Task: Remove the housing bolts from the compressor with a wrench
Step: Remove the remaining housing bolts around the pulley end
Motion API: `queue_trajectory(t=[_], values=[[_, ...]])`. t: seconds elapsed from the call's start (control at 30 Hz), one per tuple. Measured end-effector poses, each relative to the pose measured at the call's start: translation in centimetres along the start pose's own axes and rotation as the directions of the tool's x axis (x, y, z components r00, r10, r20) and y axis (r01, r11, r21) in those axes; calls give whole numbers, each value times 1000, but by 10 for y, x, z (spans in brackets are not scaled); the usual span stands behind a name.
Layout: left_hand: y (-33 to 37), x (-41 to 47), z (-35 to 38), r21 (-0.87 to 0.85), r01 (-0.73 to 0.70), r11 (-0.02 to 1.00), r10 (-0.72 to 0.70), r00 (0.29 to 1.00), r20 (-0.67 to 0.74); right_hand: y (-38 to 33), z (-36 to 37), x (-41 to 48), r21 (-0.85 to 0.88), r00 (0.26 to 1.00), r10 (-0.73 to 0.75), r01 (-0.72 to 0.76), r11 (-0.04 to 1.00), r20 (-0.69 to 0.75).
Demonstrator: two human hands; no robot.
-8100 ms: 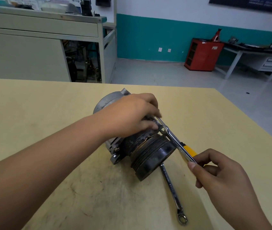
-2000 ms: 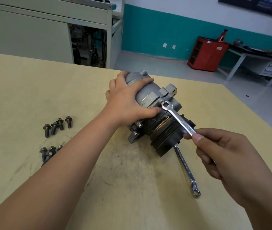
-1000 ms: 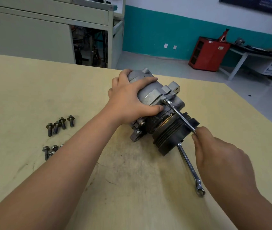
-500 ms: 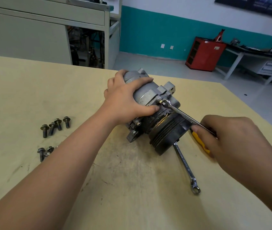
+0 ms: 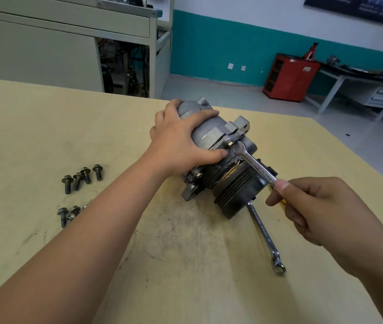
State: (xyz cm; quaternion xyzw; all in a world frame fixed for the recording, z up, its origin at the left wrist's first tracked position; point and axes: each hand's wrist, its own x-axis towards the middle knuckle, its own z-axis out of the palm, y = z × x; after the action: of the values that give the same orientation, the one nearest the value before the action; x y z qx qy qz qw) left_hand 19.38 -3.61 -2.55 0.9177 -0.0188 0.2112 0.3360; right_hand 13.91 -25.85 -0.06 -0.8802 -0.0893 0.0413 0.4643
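L hand [image 5: 181, 146] grips compressor [image 5: 209, 134]; R hand [image 5: 321, 206] pinches wrench [image 5: 256, 167] on bolt [image 5: 230, 144].

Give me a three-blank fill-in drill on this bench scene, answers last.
1. The left hand grips the ____ while the right hand holds a wrench on one housing bolt.
2. The farther group of loose bolts holds ____ bolts.
3. A second wrench lies on the table beside the person's ____ hand.
Answers: compressor, four, right.
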Motion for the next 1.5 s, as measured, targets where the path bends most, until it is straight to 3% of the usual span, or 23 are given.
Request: queue_trajectory(t=[0.17,0.37,0.53,0.8,1.03,1.5], values=[[1,0,1,-6,15,1000,-15,1000,-3,-3,-1,0,169,994,64,-78,983,87],[0,0,2,-7,16,1000,-16,1000,-4,-2,-5,3,236,983,88,-124,964,158],[0,0,2,-7,16,1000,-16,1000,-1,-3,-17,9,282,948,110,-198,939,298],[1,-1,1,-5,17,1000,-17,1000,2,-14,-45,42,143,867,212,-305,942,450],[2,0,1,0,30,1000,-30,1000,1,-15,-48,45,94,879,206,-271,958,429],[0,0,1,7,7,1000,-7,1000,-17,-28,-34,21,165,879,119,-216,962,461]])
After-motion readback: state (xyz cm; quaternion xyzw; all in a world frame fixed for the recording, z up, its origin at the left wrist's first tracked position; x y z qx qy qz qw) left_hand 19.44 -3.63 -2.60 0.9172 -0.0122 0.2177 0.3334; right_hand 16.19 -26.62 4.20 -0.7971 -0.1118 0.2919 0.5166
